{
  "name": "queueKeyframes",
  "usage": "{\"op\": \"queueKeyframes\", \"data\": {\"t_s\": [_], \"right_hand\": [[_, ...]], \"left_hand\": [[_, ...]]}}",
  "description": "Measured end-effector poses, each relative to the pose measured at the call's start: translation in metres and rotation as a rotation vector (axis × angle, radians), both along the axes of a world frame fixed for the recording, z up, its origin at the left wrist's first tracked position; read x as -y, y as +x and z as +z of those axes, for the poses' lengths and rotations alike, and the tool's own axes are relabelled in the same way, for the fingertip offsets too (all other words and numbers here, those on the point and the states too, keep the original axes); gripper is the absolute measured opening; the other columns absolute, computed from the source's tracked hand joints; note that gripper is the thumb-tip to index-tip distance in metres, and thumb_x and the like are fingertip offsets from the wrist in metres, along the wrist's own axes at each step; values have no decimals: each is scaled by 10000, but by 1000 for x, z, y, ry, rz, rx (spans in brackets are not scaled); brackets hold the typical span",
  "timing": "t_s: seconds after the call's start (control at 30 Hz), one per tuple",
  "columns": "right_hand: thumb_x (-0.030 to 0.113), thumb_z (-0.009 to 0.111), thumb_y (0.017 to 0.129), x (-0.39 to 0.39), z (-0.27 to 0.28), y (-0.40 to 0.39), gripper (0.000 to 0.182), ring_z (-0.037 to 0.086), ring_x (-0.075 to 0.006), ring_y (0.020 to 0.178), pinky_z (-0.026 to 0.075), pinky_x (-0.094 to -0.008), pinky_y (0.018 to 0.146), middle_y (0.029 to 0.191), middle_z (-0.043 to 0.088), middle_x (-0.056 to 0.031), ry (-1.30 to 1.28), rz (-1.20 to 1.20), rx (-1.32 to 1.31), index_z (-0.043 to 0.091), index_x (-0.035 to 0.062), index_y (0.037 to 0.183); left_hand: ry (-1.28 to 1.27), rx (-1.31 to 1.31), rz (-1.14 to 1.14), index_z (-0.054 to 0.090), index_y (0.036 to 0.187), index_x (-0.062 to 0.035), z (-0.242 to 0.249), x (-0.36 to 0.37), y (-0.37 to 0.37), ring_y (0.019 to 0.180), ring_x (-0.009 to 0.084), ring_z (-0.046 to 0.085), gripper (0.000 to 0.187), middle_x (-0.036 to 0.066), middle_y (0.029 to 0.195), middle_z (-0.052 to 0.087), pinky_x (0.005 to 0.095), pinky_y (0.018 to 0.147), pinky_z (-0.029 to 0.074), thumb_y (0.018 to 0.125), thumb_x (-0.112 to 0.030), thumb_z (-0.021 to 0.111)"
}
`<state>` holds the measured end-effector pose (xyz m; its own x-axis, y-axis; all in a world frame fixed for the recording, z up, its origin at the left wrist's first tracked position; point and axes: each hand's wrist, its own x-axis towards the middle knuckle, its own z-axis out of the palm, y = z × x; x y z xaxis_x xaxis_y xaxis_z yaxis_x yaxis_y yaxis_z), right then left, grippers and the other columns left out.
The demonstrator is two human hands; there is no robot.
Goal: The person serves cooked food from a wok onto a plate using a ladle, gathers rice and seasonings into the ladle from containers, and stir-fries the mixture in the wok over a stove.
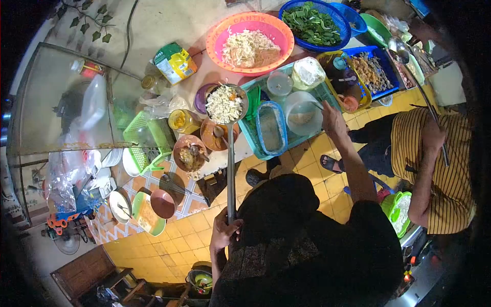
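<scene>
My left hand point(225, 231) is wrapped around the long metal handle of a ladle point(231, 169). Its wide bowl, piled with shredded cabbage point(224, 104) and some orange bits, hangs over the counter near an orange-brown bowl point(214, 134). My right hand point(335, 123) reaches forward to a translucent tub point(303, 113), fingers closed on what looks like a thin spoon handle slanting into it. The spoon's lower end is hard to make out. Beside that tub, a blue-rimmed container point(271, 128) of pale powder stands in a teal basket point(250, 140).
A pink basin point(215, 43) of shredded cabbage and a blue basket point(286, 25) of greens stand at the back. A co-worker in a striped shirt point(445, 169) holds another long handle at right. A glass case point(61, 102) stands left; several bowls lie below.
</scene>
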<state>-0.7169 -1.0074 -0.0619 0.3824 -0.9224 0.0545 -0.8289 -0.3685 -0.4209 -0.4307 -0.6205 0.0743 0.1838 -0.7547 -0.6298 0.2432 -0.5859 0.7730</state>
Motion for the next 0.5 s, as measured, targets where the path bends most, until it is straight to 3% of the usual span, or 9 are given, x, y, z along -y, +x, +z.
{"op": "queueKeyframes", "data": {"t_s": [0.17, 0.27, 0.37, 0.4, 0.5], "right_hand": [[61, 575, 786, 25, 20, 12, 190, 612, -442, 835, 488, -501, 692, 853, 635, -248, 129, 177, -157, 562, 43, 975], [85, 579, 797, 51, -26, 11, 119, 632, -411, 814, 502, -483, 681, 823, 637, -231, 122, 215, -293, 589, 24, 898], [101, 580, 800, 44, -12, 14, 106, 658, -352, 805, 528, -445, 674, 802, 645, -188, -260, 399, -438, 616, 33, 873], [107, 577, 796, 51, -10, 27, 87, 670, -301, 816, 545, -401, 670, 804, 647, -152, -103, 356, -542, 644, 61, 827], [127, 598, 779, 26, 44, 46, 85, 670, -289, 828, 546, -388, 672, 809, 644, -140, -123, 358, -594, 655, 65, 762]], "left_hand": [[-44, 7, 13, 495, 1031, 19, 3, 2, -2, 471, 108, 495, 273, 32, 615, 503, 247, 401, 412, 808, -53, 635], [3, 29, -12, 496, 1014, 15, 3, 3, -2, 465, 107, 492, 260, 35, 610, 504, 247, 398, 404, 808, -57, 636], [19, 51, -5, 495, 987, 14, 11, 6, -6, 454, 107, 487, 230, 34, 596, 498, 248, 399, 403, 809, -51, 624], [20, 48, 0, 495, 977, 12, 14, 7, -7, 450, 107, 485, 219, 34, 591, 496, 248, 399, 404, 809, -49, 621], [16, 20, 22, 493, 944, 5, 15, 6, -10, 440, 109, 482, 187, 32, 580, 491, 247, 399, 406, 810, -45, 613]]}}
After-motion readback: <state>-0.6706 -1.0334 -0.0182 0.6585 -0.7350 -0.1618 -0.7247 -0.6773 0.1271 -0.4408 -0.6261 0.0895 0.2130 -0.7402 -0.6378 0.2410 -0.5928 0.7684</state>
